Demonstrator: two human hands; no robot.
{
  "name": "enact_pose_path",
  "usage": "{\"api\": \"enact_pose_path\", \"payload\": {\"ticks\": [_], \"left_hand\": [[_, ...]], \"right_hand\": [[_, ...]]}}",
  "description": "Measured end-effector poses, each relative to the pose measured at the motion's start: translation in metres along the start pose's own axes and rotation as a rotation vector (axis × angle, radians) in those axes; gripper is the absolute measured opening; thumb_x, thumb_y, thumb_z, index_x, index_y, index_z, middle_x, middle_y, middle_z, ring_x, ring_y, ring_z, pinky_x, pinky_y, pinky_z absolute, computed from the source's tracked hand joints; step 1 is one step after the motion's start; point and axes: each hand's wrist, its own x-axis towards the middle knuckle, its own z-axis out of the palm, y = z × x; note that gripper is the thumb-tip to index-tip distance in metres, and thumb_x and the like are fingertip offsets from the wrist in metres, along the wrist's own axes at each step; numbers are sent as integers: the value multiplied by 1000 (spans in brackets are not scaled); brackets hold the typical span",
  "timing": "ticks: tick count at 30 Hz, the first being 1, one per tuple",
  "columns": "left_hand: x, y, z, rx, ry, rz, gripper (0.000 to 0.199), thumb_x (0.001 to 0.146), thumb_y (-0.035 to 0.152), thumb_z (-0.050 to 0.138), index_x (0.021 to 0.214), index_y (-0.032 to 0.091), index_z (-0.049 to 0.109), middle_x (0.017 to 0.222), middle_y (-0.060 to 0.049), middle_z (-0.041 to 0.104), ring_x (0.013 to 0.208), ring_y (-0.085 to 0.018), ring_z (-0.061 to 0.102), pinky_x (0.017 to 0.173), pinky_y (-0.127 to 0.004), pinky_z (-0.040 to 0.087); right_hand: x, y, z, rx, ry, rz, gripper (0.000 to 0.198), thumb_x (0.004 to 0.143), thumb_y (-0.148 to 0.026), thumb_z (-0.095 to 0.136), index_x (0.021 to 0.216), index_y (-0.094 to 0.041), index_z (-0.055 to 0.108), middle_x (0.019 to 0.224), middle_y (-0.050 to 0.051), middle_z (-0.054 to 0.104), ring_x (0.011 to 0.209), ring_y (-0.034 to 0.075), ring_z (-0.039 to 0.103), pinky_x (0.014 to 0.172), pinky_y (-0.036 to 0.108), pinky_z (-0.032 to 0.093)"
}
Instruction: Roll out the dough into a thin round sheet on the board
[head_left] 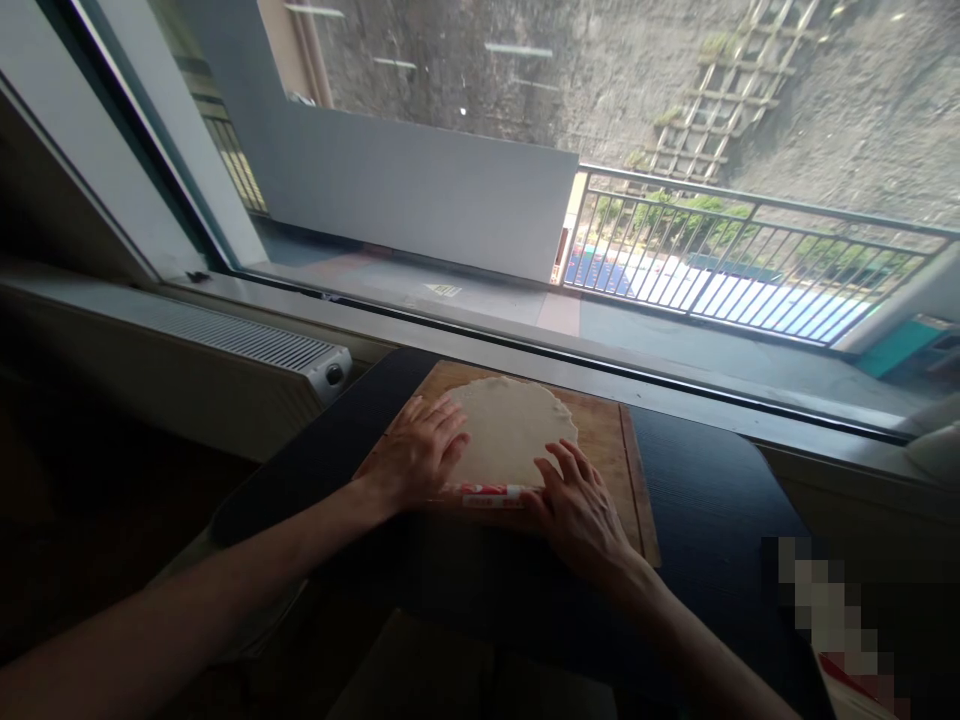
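A thin, flat sheet of pale dough (514, 420) with an uneven edge lies on a wooden board (611, 440). Along the near side of the dough is a rolling pin with a red and white label (491, 492). My left hand (416, 450) rests palm down over the left end of the pin, fingers stretched forward beside and partly over the dough's edge. At the pin's right end, my right hand (577, 500) lies palm down with its fingers apart and slightly bent. Both ends of the pin are hidden under my hands.
The board sits on a dark table (697, 500) against a large window with a pale sill (637, 385). A white radiator (247, 350) stands to the left. Outside are a railing (705, 260) and a rough slope. A blurred-out patch covers something at the lower right.
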Motion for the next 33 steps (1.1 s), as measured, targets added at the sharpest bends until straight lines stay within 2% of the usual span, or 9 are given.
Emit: {"api": "enact_pose_path", "payload": {"ticks": [5, 11, 13, 16, 19, 24, 26, 28, 33], "left_hand": [[-29, 9, -11, 33, 18, 122, 40, 89, 34, 36, 119, 18, 56, 132, -9, 50, 131, -23, 32, 111, -48, 14], [3, -16, 5, 55, 72, -172, 43, 91, 36, 30, 116, 16, 58, 129, -11, 52, 128, -25, 37, 106, -50, 22], [-1, -14, 4, 16, 13, -148, 44, 91, 36, 29, 119, 16, 56, 130, -10, 52, 128, -24, 36, 107, -47, 22], [-31, -2, 0, -46, -109, -49, 44, 91, 36, 30, 127, 19, 49, 135, -7, 47, 130, -22, 34, 108, -44, 20], [-48, 3, -1, -51, -136, -34, 46, 90, 38, 30, 131, 22, 44, 139, -6, 41, 131, -22, 32, 109, -45, 18], [2, -18, 6, 57, -1, -276, 46, 90, 38, 28, 121, 14, 54, 134, -13, 47, 130, -27, 32, 106, -53, 17], [14, -17, 5, 83, 43, -331, 46, 90, 37, 28, 119, 13, 55, 131, -14, 49, 129, -28, 33, 106, -54, 16], [7, -6, 3, 73, 39, -292, 44, 90, 36, 29, 118, 15, 56, 130, -13, 51, 129, -27, 34, 107, -53, 16], [-25, 35, 4, -16, -38, -73, 43, 89, 37, 33, 122, 19, 54, 132, -9, 50, 131, -26, 31, 110, -51, 11]], "right_hand": [[2, -1, 4, -31, -69, -3, 40, 91, -48, 35, 121, -25, 50, 137, 6, 39, 134, 25, 18, 106, 45, 22], [63, 4, 13, -56, -135, 107, 45, 92, -49, 28, 121, -23, 51, 137, 8, 40, 132, 26, 22, 103, 46, 25], [58, 4, 11, -45, -164, 90, 47, 92, -49, 28, 124, -23, 49, 138, 8, 39, 133, 27, 23, 104, 46, 25], [22, 0, 5, -31, -171, -37, 49, 91, -47, 32, 132, -23, 40, 141, 7, 36, 134, 25, 18, 107, 45, 20], [10, -2, 3, -25, -189, -84, 54, 90, -49, 35, 136, -22, 35, 142, 7, 34, 136, 25, 14, 108, 45, 16], [92, 8, 16, 29, -292, 84, 54, 92, -54, 18, 127, -25, 46, 144, 6, 31, 135, 26, 17, 105, 49, 19], [105, 9, 18, 42, -280, 132, 55, 92, -53, 16, 129, -23, 43, 145, 7, 28, 135, 26, 17, 105, 48, 20], [82, 6, 16, 15, -209, 117, 56, 92, -51, 19, 132, -18, 40, 146, 9, 26, 136, 26, 14, 107, 47, 18], [-39, 2, 8, -51, -90, -46, 59, 90, -44, 34, 142, -18, 22, 147, 6, 23, 137, 23, 13, 108, 42, 22]]}}
